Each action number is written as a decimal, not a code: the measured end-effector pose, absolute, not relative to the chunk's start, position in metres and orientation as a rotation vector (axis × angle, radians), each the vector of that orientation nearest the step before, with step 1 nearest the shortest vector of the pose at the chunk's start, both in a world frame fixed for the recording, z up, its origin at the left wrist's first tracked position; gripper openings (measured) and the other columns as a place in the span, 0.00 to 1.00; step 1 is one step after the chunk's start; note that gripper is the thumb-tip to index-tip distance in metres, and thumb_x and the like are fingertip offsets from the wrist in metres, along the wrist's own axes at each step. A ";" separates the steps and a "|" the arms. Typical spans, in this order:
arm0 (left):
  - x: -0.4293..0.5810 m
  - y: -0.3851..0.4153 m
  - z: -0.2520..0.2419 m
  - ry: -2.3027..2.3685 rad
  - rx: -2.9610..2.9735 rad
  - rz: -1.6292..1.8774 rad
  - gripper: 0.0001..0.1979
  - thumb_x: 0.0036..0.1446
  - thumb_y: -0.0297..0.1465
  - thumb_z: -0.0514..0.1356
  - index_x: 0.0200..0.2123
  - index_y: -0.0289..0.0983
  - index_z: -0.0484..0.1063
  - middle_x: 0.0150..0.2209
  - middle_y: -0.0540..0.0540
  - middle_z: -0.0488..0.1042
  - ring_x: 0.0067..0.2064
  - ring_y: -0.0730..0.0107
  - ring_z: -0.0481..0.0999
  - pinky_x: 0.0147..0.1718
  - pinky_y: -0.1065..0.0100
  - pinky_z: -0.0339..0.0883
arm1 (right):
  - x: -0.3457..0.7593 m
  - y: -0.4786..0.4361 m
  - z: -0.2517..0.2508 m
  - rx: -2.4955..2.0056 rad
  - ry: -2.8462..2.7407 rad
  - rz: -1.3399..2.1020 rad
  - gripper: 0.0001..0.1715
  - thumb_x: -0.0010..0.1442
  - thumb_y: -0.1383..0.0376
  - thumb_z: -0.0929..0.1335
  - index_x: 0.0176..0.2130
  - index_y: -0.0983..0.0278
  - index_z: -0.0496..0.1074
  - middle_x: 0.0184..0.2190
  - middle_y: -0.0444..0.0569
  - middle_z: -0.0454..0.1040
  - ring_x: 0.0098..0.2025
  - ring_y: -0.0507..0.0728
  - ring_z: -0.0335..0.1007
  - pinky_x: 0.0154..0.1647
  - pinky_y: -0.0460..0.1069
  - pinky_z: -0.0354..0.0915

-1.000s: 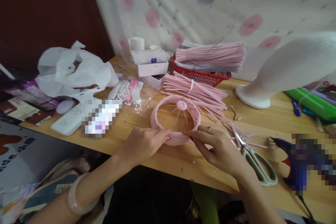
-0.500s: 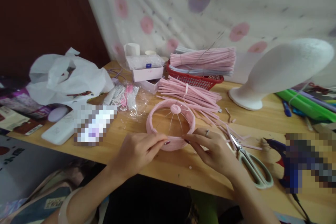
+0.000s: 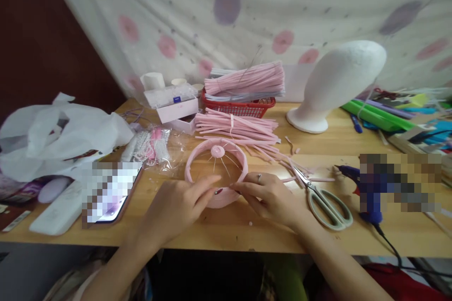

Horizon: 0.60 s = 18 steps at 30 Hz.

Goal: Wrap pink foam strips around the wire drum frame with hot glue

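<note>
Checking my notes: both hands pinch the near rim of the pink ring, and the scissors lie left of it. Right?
Not quite: the head view shows the scissors lying right of the pink ring. The left hand and right hand do pinch its near rim.

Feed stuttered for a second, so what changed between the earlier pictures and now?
The left hand and right hand drew their fingertips closer together on the near rim of the pink hoop. Both keep their grip, and nothing was let go. The hoop stays on the table, with the scissors and glue gun unmoved to its right. The camera itself turned slightly rightward.
</note>
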<state>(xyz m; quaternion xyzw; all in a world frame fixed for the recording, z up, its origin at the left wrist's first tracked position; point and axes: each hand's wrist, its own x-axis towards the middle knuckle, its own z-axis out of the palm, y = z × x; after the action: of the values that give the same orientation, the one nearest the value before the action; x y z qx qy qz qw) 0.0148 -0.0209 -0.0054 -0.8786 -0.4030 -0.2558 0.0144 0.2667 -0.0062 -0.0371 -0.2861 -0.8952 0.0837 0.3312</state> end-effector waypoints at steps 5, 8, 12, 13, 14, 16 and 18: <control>0.027 -0.007 0.002 -1.251 -2.692 -0.267 0.14 0.68 0.33 0.53 0.33 0.39 0.76 0.18 0.49 0.76 0.16 0.64 0.73 0.17 0.69 0.46 | 0.267 -0.008 -0.038 -0.748 -2.347 0.200 0.20 0.65 0.74 0.63 0.51 0.64 0.78 0.34 0.51 0.80 0.31 0.54 0.74 0.30 0.47 0.65; 0.033 -0.005 0.001 -1.294 -2.749 -0.188 0.15 0.69 0.31 0.52 0.30 0.39 0.72 0.20 0.47 0.77 0.20 0.62 0.76 0.18 0.69 0.48 | 0.268 -0.009 -0.038 -0.759 -2.363 0.180 0.21 0.65 0.75 0.63 0.52 0.63 0.77 0.35 0.51 0.81 0.32 0.54 0.74 0.30 0.47 0.65; 0.036 -0.005 -0.004 -1.307 -2.711 -0.290 0.16 0.70 0.31 0.49 0.30 0.38 0.70 0.18 0.48 0.75 0.18 0.64 0.75 0.18 0.68 0.47 | 0.268 -0.010 -0.040 -0.777 -2.379 0.165 0.21 0.64 0.74 0.62 0.51 0.64 0.77 0.33 0.50 0.80 0.30 0.54 0.73 0.28 0.47 0.62; 0.036 -0.006 -0.006 -1.297 -2.684 -0.318 0.17 0.70 0.31 0.48 0.30 0.38 0.70 0.18 0.49 0.74 0.17 0.65 0.74 0.18 0.67 0.45 | 0.268 -0.010 -0.041 -0.783 -2.379 0.156 0.20 0.65 0.74 0.62 0.51 0.64 0.77 0.33 0.50 0.80 0.29 0.54 0.73 0.28 0.47 0.62; 0.036 -0.007 -0.008 -1.286 -2.657 -0.346 0.17 0.71 0.31 0.48 0.30 0.38 0.69 0.17 0.49 0.74 0.16 0.66 0.73 0.17 0.67 0.44 | 0.268 -0.010 -0.042 -0.785 -2.377 0.147 0.20 0.65 0.74 0.62 0.51 0.65 0.77 0.32 0.50 0.79 0.29 0.54 0.73 0.28 0.48 0.62; 0.036 -0.010 -0.011 -1.260 -2.614 -0.400 0.18 0.72 0.32 0.46 0.30 0.38 0.69 0.17 0.50 0.74 0.15 0.66 0.73 0.17 0.68 0.43 | 0.267 -0.010 -0.043 -0.793 -2.380 0.140 0.19 0.66 0.73 0.62 0.51 0.64 0.77 0.31 0.50 0.79 0.29 0.55 0.73 0.29 0.48 0.62; 0.036 -0.013 -0.011 -1.225 -2.592 -0.457 0.20 0.73 0.32 0.43 0.30 0.38 0.68 0.16 0.51 0.73 0.14 0.67 0.72 0.17 0.68 0.44 | 0.266 -0.011 -0.043 -0.805 -2.382 0.150 0.19 0.67 0.72 0.62 0.51 0.64 0.77 0.32 0.50 0.79 0.30 0.54 0.73 0.30 0.48 0.63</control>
<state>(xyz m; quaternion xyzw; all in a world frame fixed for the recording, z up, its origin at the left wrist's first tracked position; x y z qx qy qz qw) 0.0355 -0.0129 -0.0111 -0.8865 -0.4189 -0.1565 0.1192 0.2664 -0.0105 -0.0433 -0.3041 -0.9002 0.0568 0.3065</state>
